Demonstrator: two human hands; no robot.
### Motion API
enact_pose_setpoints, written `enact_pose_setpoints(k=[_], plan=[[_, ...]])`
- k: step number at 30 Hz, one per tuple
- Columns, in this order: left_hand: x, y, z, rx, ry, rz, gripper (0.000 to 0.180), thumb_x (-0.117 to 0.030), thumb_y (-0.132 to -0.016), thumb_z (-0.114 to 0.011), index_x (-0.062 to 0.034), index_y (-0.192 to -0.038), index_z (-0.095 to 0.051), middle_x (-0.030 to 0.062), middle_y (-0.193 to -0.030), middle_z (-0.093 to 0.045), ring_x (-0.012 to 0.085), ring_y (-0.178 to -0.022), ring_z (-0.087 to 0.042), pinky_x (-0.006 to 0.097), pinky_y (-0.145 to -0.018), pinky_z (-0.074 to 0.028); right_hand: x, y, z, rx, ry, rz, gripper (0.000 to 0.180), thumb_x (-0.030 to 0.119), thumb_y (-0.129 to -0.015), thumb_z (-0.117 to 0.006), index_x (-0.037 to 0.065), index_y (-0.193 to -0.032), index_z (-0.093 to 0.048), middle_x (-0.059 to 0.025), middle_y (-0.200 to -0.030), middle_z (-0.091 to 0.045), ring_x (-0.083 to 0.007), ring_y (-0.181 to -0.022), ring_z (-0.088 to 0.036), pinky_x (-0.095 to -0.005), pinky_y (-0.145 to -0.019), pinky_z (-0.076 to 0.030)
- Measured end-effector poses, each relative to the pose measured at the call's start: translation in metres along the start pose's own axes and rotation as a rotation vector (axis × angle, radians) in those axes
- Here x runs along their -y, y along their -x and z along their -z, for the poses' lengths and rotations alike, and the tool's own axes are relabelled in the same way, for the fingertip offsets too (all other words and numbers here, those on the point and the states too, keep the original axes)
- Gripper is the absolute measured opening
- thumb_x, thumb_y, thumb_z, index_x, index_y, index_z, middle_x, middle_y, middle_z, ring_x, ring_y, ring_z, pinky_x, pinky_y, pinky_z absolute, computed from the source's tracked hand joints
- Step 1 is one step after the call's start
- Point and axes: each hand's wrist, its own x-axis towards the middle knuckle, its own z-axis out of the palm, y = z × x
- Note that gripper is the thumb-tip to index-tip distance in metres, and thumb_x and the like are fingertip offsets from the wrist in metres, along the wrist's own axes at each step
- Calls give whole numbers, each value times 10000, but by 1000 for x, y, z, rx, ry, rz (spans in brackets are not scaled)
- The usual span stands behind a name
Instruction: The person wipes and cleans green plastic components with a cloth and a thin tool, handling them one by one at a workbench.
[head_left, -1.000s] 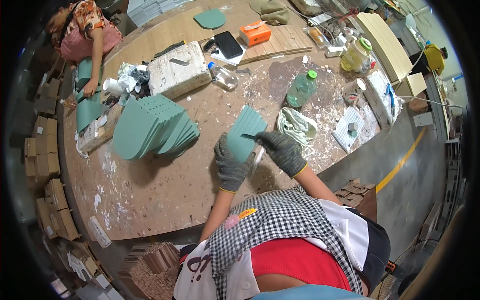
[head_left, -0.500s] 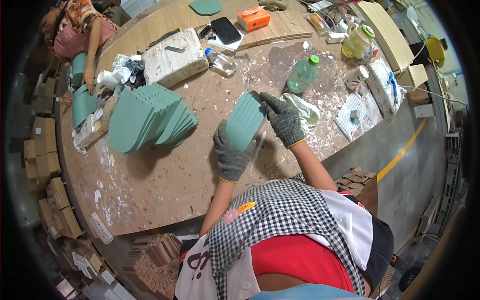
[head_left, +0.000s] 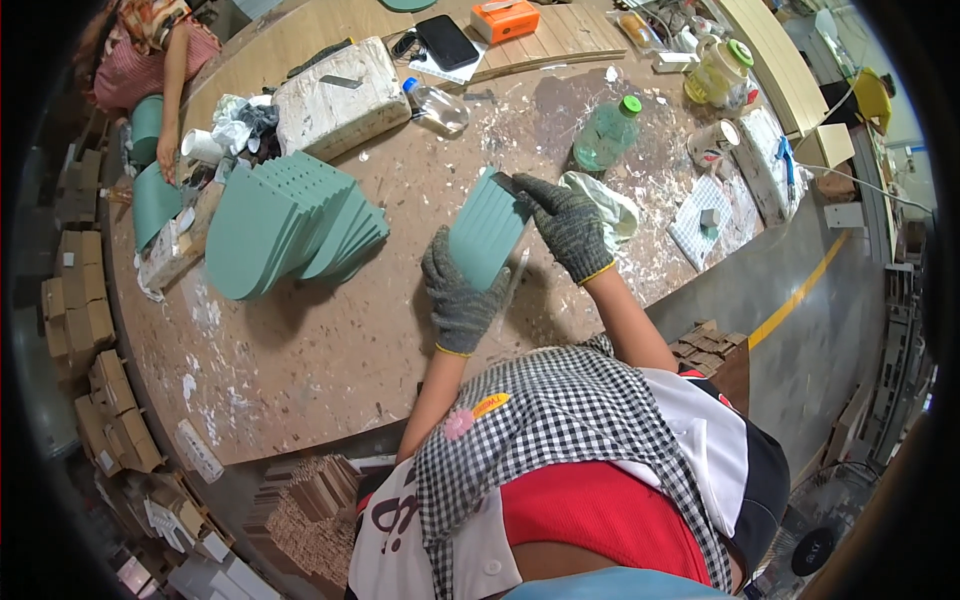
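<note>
Over the middle of the workbench (head_left: pixel 330 380), my left hand (head_left: pixel 459 300) in a grey knit glove grips a green round-ended board (head_left: pixel 486 235) from its lower left side. Straight parallel lines run along its face; whether they are grooves or the edges of stacked boards, I cannot tell. My right hand (head_left: pixel 568 228), gloved alike, is closed around a small dark flat piece (head_left: pixel 507 184) at the board's upper corner. To the left stands a fanned pile of similar green boards (head_left: pixel 270 225), some with rows of small holes.
A green-capped bottle (head_left: pixel 607 135) and a white cloth (head_left: pixel 610 212) lie beyond my right hand. Behind the pile are a paint-stained white block (head_left: pixel 340 100) and a blue-capped bottle (head_left: pixel 438 107). Another person's arm (head_left: pixel 170 100) reaches to green pieces (head_left: pixel 155 205) at far left.
The view has shifted slightly. Both hands keep hold of the board and the dark piece, with only a small movement at the board's upper edge.
</note>
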Motion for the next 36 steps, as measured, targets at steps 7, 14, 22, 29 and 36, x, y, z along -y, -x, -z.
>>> enact_pose_setpoints(k=[7, 14, 22, 29, 36], plan=[[6, 0, -3, 20, 4, -10, 1074, -422, -702, -873, 16, -1489, -288, 265, -1414, -391, 429, -1301, -412, 536, -1096, -373, 7, 2, -1, 41, -71, -57, 352, 153, -960, -599, 148, -1305, -667, -145, -1182, -719, -320, -1049, -706, -388, -913, -552], [5, -1, -3, 27, 14, 1, 1109, -453, -689, -880, 16, -1492, -276, 261, -1405, -392, 427, -1281, -425, 543, -1073, -391, 10, 9, -2, 64, -102, -86, 337, 194, -969, -646, 123, -1298, -674, -160, -1116, -738, -273, -969, -737, -368, -851, -569], [2, -2, -3, 2, -2, 4, 1079, -363, -669, -918, 11, -1480, -313, 247, -1396, -417, 407, -1280, -450, 495, -1080, -409, 25, 16, -4, 135, -180, -45, 340, 290, -989, -630, 153, -1296, -681, -134, -1020, -760, -252, -873, -755, -358, -783, -583], [3, -2, 0, 12, 21, 9, 1085, -376, -665, -916, 12, -1481, -315, 256, -1415, -407, 413, -1291, -442, 510, -1090, -393, 26, 20, -7, 104, -151, -67, 354, 311, -984, -635, 148, -1295, -674, -129, -1036, -756, -256, -896, -749, -372, -783, -576], [-1, 0, -2, -26, 7, -27, 1077, -357, -677, -910, 15, -1488, -308, 258, -1406, -411, 415, -1281, -448, 508, -1087, -396, 10, 20, -7, 16, -69, -32, 346, 283, -989, -633, 158, -1310, -669, -106, -998, -764, -211, -894, -750, -329, -768, -575]])
